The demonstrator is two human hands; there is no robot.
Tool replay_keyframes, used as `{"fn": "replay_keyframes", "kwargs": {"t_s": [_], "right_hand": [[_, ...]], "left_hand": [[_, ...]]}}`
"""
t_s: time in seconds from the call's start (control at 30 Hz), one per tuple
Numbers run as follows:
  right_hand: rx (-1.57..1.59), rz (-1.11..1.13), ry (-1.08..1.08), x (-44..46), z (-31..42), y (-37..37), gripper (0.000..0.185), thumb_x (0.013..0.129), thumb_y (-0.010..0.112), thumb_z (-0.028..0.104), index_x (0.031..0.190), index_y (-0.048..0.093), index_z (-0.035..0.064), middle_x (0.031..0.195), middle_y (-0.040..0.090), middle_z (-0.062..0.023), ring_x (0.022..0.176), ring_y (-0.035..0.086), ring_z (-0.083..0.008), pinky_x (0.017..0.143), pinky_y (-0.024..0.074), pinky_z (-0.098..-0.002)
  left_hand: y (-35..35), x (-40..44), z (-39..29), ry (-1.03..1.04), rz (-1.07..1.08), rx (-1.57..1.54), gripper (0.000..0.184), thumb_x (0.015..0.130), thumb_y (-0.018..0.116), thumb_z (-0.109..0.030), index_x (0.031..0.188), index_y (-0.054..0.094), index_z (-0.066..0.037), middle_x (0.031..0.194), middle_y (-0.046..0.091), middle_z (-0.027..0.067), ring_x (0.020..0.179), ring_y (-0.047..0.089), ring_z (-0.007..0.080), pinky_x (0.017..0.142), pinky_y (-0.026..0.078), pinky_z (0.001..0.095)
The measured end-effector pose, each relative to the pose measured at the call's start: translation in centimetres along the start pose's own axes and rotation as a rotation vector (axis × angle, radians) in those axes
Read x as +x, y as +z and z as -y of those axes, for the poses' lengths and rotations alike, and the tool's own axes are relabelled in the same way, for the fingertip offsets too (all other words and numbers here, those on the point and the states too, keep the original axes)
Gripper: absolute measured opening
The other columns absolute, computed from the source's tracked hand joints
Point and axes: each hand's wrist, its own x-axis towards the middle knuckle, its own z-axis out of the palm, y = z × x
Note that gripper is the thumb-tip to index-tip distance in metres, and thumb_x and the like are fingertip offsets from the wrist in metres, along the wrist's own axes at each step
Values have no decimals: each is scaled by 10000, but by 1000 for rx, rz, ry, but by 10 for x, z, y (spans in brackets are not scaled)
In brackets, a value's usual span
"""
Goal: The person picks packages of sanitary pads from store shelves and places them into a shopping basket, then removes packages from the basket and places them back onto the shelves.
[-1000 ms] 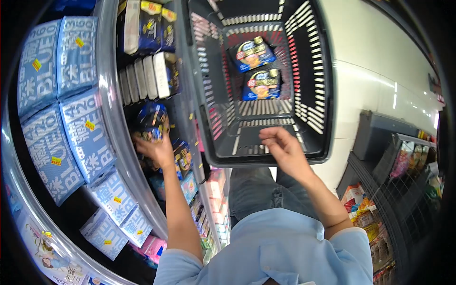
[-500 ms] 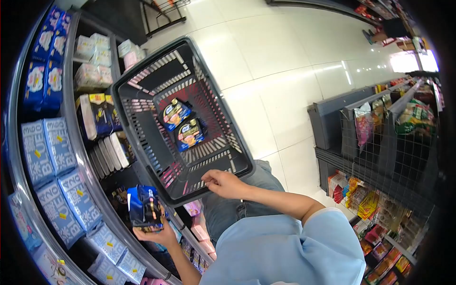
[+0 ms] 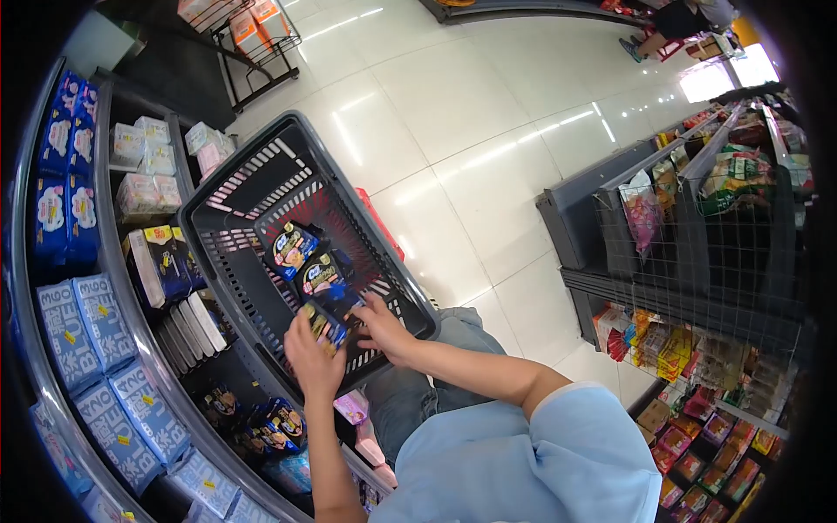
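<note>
My left hand (image 3: 316, 356) is over the near end of the dark grey basket (image 3: 193, 228), its fingers closed on a dark blue package (image 3: 326, 326). On the other side of that package is my right hand (image 3: 384, 331), with its fingers bent against it. Where the fingertips meet the package is partly blurred. Inside the basket lie two more dark blue packages, one with a pink and gold front (image 3: 294, 247) and another (image 3: 321, 275) beside it, closer to my hands.
Shelves on the left hold light blue packs (image 3: 85, 324), white boxes (image 3: 193, 329) and more dark blue packages (image 3: 281, 425). A wire rack (image 3: 697, 261) with snack bags stands right. A wheeled cart (image 3: 261, 44) and a person's legs (image 3: 649, 42) are farther off.
My left hand has carried the dark blue package from the shelf to over the basket. My right hand has moved onto it. The view has turned, showing more floor.
</note>
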Motion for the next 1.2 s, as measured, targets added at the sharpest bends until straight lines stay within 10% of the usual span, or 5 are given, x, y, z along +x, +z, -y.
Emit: {"fn": "replay_keyframes", "kwargs": {"t_s": [0.27,0.6,0.8,0.93,1.2], "right_hand": [[-183,-65,-73,32,-30,-4,512,796,536,133,1263,327,112,821,502,-9,672,473,-99,560,414,-243],[-313,-40,-171,21,-31,1,628,835,493,90,1393,204,84,1325,357,-172,1211,376,-235,988,289,-335],[-360,-18,-374,10,-35,12,579,834,450,-2,1369,232,32,1394,265,-139,1300,272,-271,982,324,-320],[-382,15,-394,3,-34,17,572,830,429,-12,1368,240,34,1374,299,-126,1271,321,-247,971,343,-335],[-434,121,-352,8,-34,5,594,798,445,16,1361,256,28,1411,266,-120,1254,347,-268,976,355,-390]], "left_hand": [[16,0,28,7,95,-31,725,623,711,-157,1245,371,-3,1201,460,185,1118,429,342,953,315,460],[-8,-29,63,-38,-141,-200,440,756,607,-89,1177,495,-27,1202,506,151,1149,458,303,1002,303,425],[-31,-50,185,-372,-728,34,507,811,525,-46,1280,361,58,1293,398,208,1216,374,303,1036,256,382],[-13,-89,295,-908,-670,379,758,776,597,-211,1337,192,97,1397,154,308,1306,159,424,1073,140,479],[-8,-116,371,-1360,-382,670,971,646,672,-510,1296,265,86,1321,316,287,1256,290,398,1031,251,470]]}}
